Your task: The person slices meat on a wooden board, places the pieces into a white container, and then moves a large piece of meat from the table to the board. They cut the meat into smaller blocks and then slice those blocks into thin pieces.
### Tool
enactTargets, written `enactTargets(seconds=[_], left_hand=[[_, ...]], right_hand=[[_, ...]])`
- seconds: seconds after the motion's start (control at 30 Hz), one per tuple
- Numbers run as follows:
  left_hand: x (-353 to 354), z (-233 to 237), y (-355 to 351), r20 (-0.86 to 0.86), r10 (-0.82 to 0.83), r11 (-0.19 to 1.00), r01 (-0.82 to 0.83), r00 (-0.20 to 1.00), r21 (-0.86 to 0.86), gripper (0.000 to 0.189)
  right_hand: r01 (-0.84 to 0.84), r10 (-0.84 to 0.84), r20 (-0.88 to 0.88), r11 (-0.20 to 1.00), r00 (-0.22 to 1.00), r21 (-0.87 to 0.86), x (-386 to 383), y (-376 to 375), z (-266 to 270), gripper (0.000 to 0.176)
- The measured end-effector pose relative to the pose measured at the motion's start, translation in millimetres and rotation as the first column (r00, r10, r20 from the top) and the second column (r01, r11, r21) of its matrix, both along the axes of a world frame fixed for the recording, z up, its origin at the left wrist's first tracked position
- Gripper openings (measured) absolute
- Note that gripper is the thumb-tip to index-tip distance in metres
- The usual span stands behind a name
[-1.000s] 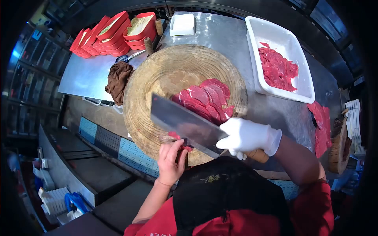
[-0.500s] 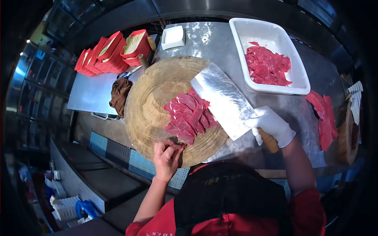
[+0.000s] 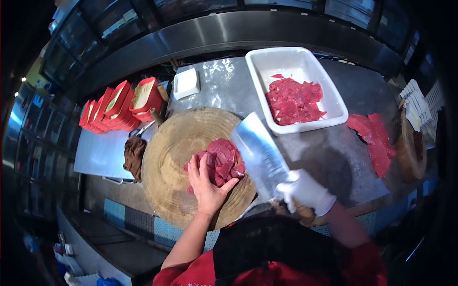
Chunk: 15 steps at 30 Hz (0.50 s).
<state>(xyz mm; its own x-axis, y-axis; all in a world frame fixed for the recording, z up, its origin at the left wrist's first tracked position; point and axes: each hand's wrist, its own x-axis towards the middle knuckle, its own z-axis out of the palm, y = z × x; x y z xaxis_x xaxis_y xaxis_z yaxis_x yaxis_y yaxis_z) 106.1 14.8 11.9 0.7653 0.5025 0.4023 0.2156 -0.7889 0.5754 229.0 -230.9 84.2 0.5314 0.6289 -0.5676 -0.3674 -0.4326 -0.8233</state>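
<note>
On the round wooden chopping block [image 3: 167, 195] lies a bunched heap of raw red meat slices [image 3: 222, 157]. My bare left hand [image 3: 206, 183] cups the near left side of the heap, thumb along its front edge and fingers over its left. A white glove covers my right hand [image 3: 307, 193], which is closed round the wooden handle of a broad cleaver [image 3: 260, 155]. The blade, somewhat blurred, leans along the right side of the meat, its far corner close to the heap.
Behind the block on the right, a white tub [image 3: 296, 59] holds more meat slices. A larger piece of meat [image 3: 374, 140] lies on the steel table at right, beside a wooden board [image 3: 412, 148]. Red containers [image 3: 112, 107], a brown cloth [image 3: 135, 155] and a white dish [image 3: 186, 85] are at left.
My left hand has gone from a pinch at the block's near edge to spreading round the meat. The slices are gathered into a tighter heap. The view has tilted up.
</note>
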Motion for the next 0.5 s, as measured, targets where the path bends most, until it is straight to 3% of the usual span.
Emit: enactTargets(seconds=[0.07,0.2,0.27,0.4,0.5], left_hand=[[4,4,1,0.0,0.019,1.0,-0.019,1.0,-0.012,0.107],[0,4,1,0.064,-0.024,1.0,0.023,0.998,0.007,0.106],[1,2,1,0.187,-0.021,0.989,0.048,0.982,-0.137,0.096],[7,2,1,0.327,-0.011,0.985,0.067,0.945,-0.159,0.08],[34,21,1,0.408,-0.129,0.972,0.196,0.904,-0.127,0.08]], right_hand=[[-0.009,0.012,-0.139,1.0,0.99,0.024,-20,19,-5,0.019],[-0.181,0.183,-0.061,0.983,0.981,0.04,-40,49,-5,0.019],[-0.199,0.209,-0.178,0.977,0.962,0.074,-43,57,-10,0.019],[-0.327,0.323,0.075,0.944,0.943,0.045,-54,64,-1,0.018],[-0.179,0.159,0.171,0.978,0.972,0.105,-57,56,17,0.02]])
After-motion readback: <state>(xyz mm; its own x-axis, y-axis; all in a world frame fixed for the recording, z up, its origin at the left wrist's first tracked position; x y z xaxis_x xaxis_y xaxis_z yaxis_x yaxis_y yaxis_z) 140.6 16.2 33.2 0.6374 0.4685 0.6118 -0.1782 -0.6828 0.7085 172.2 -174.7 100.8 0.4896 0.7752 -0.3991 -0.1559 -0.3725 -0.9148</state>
